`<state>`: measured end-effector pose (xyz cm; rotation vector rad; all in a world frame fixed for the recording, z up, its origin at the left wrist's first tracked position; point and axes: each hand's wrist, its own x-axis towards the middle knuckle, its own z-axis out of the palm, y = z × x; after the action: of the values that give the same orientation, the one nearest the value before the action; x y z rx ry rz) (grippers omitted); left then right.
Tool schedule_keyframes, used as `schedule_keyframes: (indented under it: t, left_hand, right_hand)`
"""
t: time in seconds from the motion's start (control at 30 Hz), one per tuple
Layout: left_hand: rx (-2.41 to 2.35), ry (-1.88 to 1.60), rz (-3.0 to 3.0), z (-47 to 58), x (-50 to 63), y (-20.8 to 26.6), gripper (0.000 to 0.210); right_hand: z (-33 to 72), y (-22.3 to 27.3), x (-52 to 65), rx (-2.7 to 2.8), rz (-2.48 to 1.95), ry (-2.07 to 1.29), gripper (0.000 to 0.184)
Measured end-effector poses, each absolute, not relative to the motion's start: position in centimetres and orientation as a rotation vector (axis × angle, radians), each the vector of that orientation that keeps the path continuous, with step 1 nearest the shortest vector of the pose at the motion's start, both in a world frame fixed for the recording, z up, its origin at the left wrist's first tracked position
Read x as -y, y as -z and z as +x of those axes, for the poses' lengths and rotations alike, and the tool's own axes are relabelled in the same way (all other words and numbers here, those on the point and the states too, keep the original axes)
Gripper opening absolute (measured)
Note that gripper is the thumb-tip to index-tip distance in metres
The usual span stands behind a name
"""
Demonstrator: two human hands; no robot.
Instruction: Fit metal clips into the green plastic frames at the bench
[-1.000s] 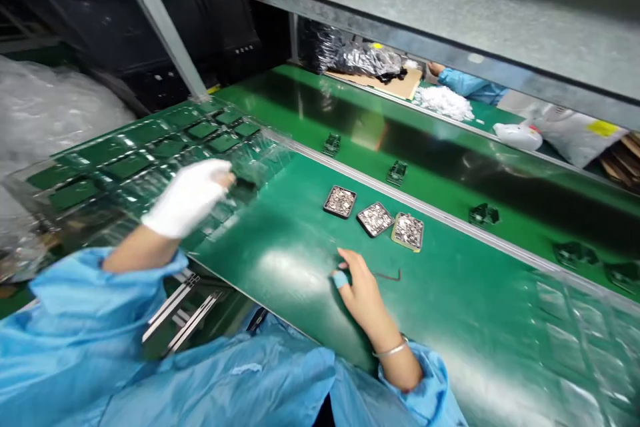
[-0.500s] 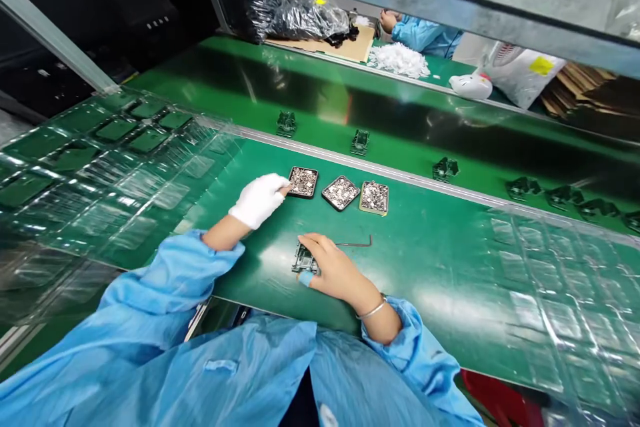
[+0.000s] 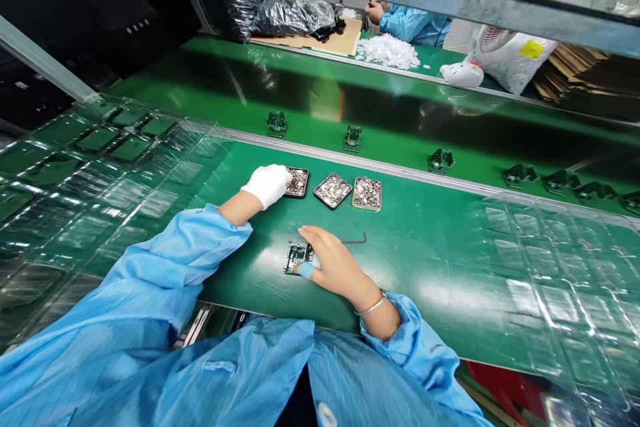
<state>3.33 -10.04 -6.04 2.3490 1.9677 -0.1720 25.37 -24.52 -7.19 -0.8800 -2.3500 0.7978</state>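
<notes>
My left hand (image 3: 267, 187), in a white glove with bare fingertips, is at the left edge of a dark tray of small metal parts (image 3: 299, 182). Its fingers are bent together over the parts; what they pinch, if anything, is hidden. My right hand (image 3: 334, 263), with a blue cover on the thumb, lies at the right side of a green circuit board (image 3: 297, 253) on the bench. Its thumb is over the board's near edge and its fingers stretch out past the far edge. Behind that hand lies a thin L-shaped hex key (image 3: 361, 239).
Two more trays of metal parts, a tilted tray (image 3: 333, 190) and a right tray (image 3: 367, 193), stand alongside. Clear plastic blister trays (image 3: 95, 173) cover the left; others (image 3: 560, 280) lie right. Several boards (image 3: 353, 137) sit beyond the metal rail (image 3: 320, 152). A co-worker's blue sleeve (image 3: 413, 25) shows behind.
My left hand has moved forward and right, onto the left tray's parts. My right hand's fingers have spread wider around the board. The whole view has shifted slightly.
</notes>
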Motion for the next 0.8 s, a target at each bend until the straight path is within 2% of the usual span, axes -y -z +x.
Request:
schedule_keyframes:
  t: [0.13, 0.2, 0.27, 0.33, 0.47, 0.67, 0.8]
  left_hand:
    - [-1.966, 0.033, 2.338, 2.4, 10.1, 5.5, 0.030]
    - [-1.938, -0.241, 2.219, 1.7, 10.2, 5.3, 0.031]
    - [-1.821, -0.642, 1.865, 1.2, 10.5, 5.1, 0.028]
    - [-1.648, -0.897, 1.498, 1.2, 11.5, 4.7, 0.023]
    - [-1.451, -0.991, 1.340, 3.4, 16.3, 3.1, 0.019]
    - [-1.550, -1.002, 1.918, 8.2, 24.0, 2.4, 0.022]
    - [-1.579, -1.043, 2.019, 9.2, 25.8, 3.4, 0.022]
  right_hand:
    - [25.4, 7.1, 24.5, 2.318, -0.879, -0.753, 0.062]
    - [25.4, 7.3, 24.4, 2.281, -0.892, -0.727, 0.057]
    - [25.4, 7.4, 24.3, 2.236, -0.912, -0.703, 0.053]
    - [25.5, 7.5, 24.2, 2.184, -0.927, -0.686, 0.049]
    - [25.3, 7.2, 24.3, 2.001, -0.946, -0.710, 0.035]
    - [23.5, 6.1, 24.8, 1.581, -0.996, -0.891, 0.010]
    - [23.2, 6.0, 25.2, 1.585, -1.023, -0.917, 0.006]
